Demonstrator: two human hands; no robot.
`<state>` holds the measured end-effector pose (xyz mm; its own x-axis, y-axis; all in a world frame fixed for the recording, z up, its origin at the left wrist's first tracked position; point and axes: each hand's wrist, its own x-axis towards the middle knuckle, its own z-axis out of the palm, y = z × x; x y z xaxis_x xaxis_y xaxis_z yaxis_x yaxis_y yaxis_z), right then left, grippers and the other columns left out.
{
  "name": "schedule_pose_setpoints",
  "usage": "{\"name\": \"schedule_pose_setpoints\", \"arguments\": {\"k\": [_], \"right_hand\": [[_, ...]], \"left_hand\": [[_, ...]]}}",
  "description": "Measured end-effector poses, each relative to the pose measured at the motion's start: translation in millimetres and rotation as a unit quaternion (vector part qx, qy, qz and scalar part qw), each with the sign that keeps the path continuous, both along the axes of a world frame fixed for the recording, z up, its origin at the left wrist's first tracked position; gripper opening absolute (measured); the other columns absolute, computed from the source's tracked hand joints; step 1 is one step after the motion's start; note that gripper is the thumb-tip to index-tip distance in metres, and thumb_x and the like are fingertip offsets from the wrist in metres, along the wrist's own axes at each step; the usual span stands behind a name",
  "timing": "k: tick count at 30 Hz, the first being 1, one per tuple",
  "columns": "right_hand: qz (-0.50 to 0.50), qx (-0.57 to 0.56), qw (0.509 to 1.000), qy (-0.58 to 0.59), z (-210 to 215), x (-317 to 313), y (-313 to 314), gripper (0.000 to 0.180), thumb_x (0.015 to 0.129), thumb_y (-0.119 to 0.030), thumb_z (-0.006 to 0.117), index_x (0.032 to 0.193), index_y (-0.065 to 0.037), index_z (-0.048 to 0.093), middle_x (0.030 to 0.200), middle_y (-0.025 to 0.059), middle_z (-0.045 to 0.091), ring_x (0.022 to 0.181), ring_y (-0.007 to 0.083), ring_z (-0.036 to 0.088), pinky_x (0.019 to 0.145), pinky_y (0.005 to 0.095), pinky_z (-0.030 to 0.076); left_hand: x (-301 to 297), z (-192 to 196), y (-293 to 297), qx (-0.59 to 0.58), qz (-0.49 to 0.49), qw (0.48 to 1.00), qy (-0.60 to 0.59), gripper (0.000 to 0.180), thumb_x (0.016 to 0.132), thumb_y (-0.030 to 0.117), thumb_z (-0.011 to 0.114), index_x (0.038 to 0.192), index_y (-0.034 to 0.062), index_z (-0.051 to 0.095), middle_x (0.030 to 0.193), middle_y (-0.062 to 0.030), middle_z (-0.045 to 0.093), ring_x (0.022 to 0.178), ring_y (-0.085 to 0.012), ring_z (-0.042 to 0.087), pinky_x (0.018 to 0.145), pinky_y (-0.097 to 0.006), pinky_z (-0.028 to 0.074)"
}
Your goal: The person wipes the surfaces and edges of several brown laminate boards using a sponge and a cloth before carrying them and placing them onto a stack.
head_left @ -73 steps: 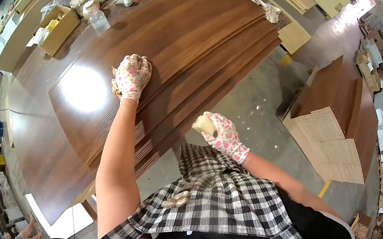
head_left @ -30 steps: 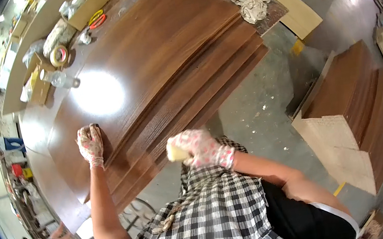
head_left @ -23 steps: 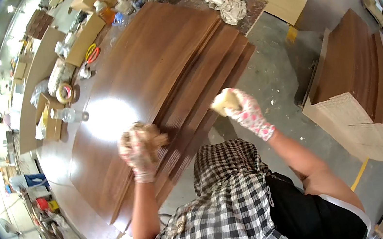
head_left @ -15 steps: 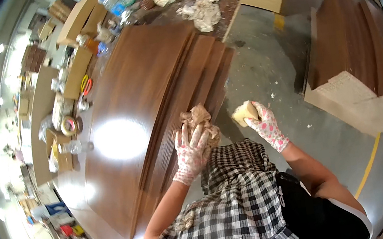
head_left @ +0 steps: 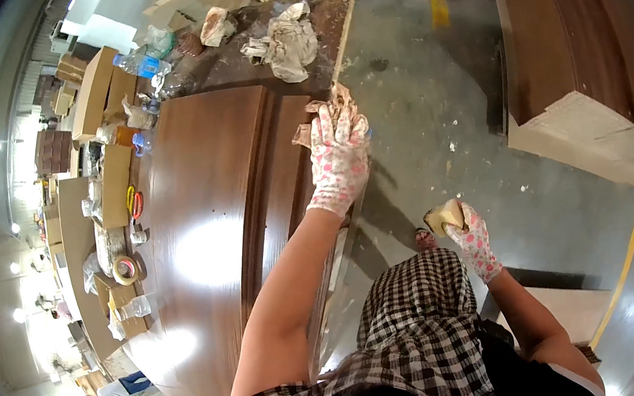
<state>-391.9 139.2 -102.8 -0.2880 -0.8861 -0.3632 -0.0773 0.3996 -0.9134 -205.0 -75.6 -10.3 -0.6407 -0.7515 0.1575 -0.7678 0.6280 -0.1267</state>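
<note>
Stacked brown wood-grain panels with a glossy surface lie on the left, their stepped edges toward the right. My left hand, in a white glove with pink dots, reaches to the far right edge of the stack. Beneath its fingers a crumpled brownish cloth is pressed against the panel; the palm hides much of it. A pale yellow sponge block is gripped in my right hand, gloved alike. That hand hangs over the floor to the right of the stack, touching no panel.
Scissors, a tape roll, a clear bottle and cardboard boxes line the left side. A crumpled whitish cloth lies beyond the panels. Another brown panel stack stands at the right on the grey floor.
My left hand has slid the cloth forward, away from me, along the panels' right side. My right hand, still holding the sponge, has come lower and slightly right. The view has shifted too.
</note>
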Motion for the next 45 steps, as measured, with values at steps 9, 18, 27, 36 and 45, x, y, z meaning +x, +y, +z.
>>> {"name": "schedule_pose_setpoints", "arguments": {"k": [9, 18, 27, 36, 45], "right_hand": [[-0.01, -0.024, 0.999, 0.035, -24.1, 2.6, -11.1, 0.048, 0.077, -0.013, 0.068, 0.119, 0.004, 0.051, 0.107, 0.0152, 0.061, 0.096, 0.022, 0.061, 0.084, 0.0315, 0.048], [-0.069, 0.068, 0.994, -0.05, -23.2, -20.4, 13.6, 0.049, 0.079, -0.009, 0.066, 0.122, 0.005, 0.048, 0.104, 0.0131, 0.061, 0.09, 0.0184, 0.062, 0.08, 0.0288, 0.051], [-0.026, 0.002, 1.0, 0.014, -15.4, -11.3, 10.2, 0.048, 0.077, -0.012, 0.067, 0.12, 0.004, 0.051, 0.103, 0.0132, 0.062, 0.093, 0.0193, 0.061, 0.081, 0.0301, 0.049], [-0.012, 0.029, 0.998, -0.054, -5.0, 1.5, -1.2, 0.054, 0.077, -0.013, 0.068, 0.124, 0.004, 0.048, 0.107, 0.0158, 0.06, 0.097, 0.023, 0.06, 0.085, 0.0318, 0.048], [-0.047, 0.039, 0.998, -0.015, -29.0, -15.1, 54.7, 0.054, 0.077, -0.015, 0.07, 0.123, 0.004, 0.049, 0.107, 0.0135, 0.061, 0.097, 0.0194, 0.059, 0.082, 0.0301, 0.048]], "left_hand": [[9.5, 11.8, 28.0, 0.065, 0.028, 0.997, -0.038, 0.036, 0.089, 0.021, 0.053, 0.122, 0.0071, 0.054, 0.136, -0.0154, 0.042, 0.127, -0.0392, 0.035, 0.104, -0.053, 0.028], [14.9, -1.4, 44.6, 0.058, 0.023, 0.998, -0.024, 0.039, 0.084, 0.013, 0.049, 0.123, 0.0063, 0.052, 0.132, -0.0134, 0.044, 0.126, -0.0347, 0.037, 0.106, -0.046, 0.03], [1.4, -14.4, -7.3, 0.007, 0.035, 0.999, -0.026, 0.044, 0.083, 0.009, 0.048, 0.126, 0.0064, 0.049, 0.134, -0.0148, 0.043, 0.129, -0.0338, 0.036, 0.109, -0.045, 0.027], [57.0, -6.7, 101.6, 0.077, 0.074, 0.992, -0.069, 0.053, 0.079, 0.016, 0.054, 0.13, 0.0071, 0.046, 0.132, -0.0154, 0.043, 0.128, -0.0342, 0.035, 0.109, -0.045, 0.025], [-26.9, -22.1, -26.7, -0.011, 0.076, 0.989, -0.127, 0.052, 0.086, 0.018, 0.044, 0.135, 0.0033, 0.038, 0.14, -0.0131, 0.038, 0.129, -0.0274, 0.035, 0.108, -0.04, 0.024]]}}
